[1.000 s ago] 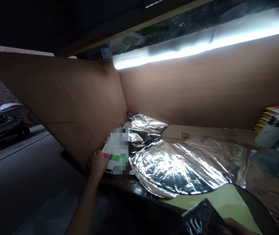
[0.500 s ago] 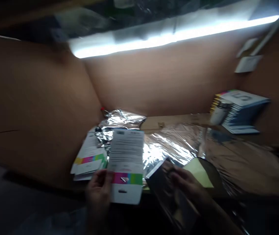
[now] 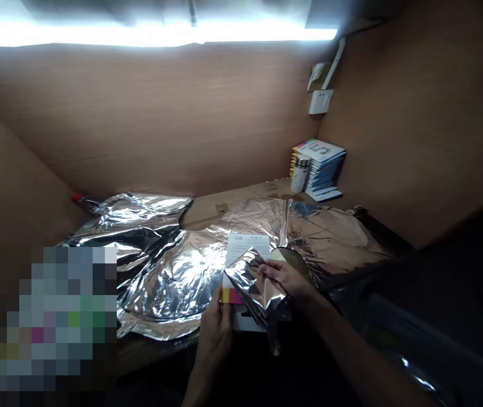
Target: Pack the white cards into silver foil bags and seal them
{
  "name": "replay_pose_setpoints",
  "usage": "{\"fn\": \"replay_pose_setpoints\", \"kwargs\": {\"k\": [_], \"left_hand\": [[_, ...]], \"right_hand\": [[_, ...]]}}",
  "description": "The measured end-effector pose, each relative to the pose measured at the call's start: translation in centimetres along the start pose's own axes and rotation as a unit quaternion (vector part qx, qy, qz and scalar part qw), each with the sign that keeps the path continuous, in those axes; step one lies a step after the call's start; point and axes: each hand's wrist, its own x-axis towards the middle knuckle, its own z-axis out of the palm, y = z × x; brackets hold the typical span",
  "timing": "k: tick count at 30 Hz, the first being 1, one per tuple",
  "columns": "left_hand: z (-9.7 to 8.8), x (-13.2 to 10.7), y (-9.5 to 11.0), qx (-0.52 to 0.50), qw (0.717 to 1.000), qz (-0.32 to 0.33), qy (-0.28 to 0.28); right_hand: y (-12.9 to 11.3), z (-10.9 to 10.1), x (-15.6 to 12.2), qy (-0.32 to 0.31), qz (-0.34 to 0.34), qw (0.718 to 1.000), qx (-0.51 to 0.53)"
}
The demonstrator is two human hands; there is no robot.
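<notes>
Our left hand (image 3: pixel 214 333) is closed around the lower part of a white printed card (image 3: pixel 245 249), and our right hand (image 3: pixel 286 277) pinches a crumpled foil packet (image 3: pixel 252 285) across it, so the 2 seem held together for handling. Both sit above a crinkled aluminium foil sheet (image 3: pixel 169 277) spread over the wooden desk (image 3: pixel 207 215), seemingly as a covering. Further back, a steel flask (image 3: pixel 300 172) stands just beside a stack of booklets (image 3: pixel 324 169), against the wall.
</notes>
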Motion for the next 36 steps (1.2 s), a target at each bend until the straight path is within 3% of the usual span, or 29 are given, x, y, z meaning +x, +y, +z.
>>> {"fn": "replay_pose_setpoints", "kwargs": {"k": [2, 4, 7, 10, 15, 19, 23, 27, 32, 36], "left_hand": [[0.8, 0.6, 0.3, 0.098, 0.995, 0.000, -0.003], [1.6, 0.8, 0.7, 0.153, 0.988, -0.001, -0.006], [2.6, 0.5, 1.6, 0.137, 0.990, 0.007, -0.029], [3.3, -0.3, 3.0, 0.103, 0.994, -0.002, -0.046], [4.1, -1.9, 4.1, 0.117, 0.990, -0.032, -0.070], [4.2, -3.0, 2.8, 0.052, 0.997, -0.019, -0.059], [4.3, -4.0, 1.6, 0.002, 0.998, -0.022, -0.063], [5.1, -5.2, 1.6, -0.025, 0.994, -0.049, -0.100], [6.0, -6.3, 1.6, -0.068, 0.988, -0.063, -0.124], [5.9, -6.2, 2.1, -0.196, 0.970, -0.065, -0.130]], "right_hand": [[-0.3, -1.8, -2.2, 0.020, -0.022, 0.998, -0.064], [0.3, -3.3, -5.2, 0.028, 0.015, 0.995, -0.092], [2.6, -4.6, -9.3, 0.006, 0.143, 0.988, -0.054], [4.8, -4.8, -10.7, 0.005, 0.179, 0.983, -0.042], [6.1, -5.2, -9.8, 0.063, 0.121, 0.990, -0.029], [6.6, -5.5, -10.6, 0.100, 0.064, 0.993, -0.013], [6.9, -5.4, -11.5, 0.108, 0.054, 0.993, -0.010], [7.0, -4.5, -11.3, 0.148, 0.016, 0.987, -0.059], [6.4, -2.7, -10.6, 0.227, -0.058, 0.954, -0.189], [5.4, -2.1, -10.2, 0.257, -0.117, 0.913, -0.294]]}}
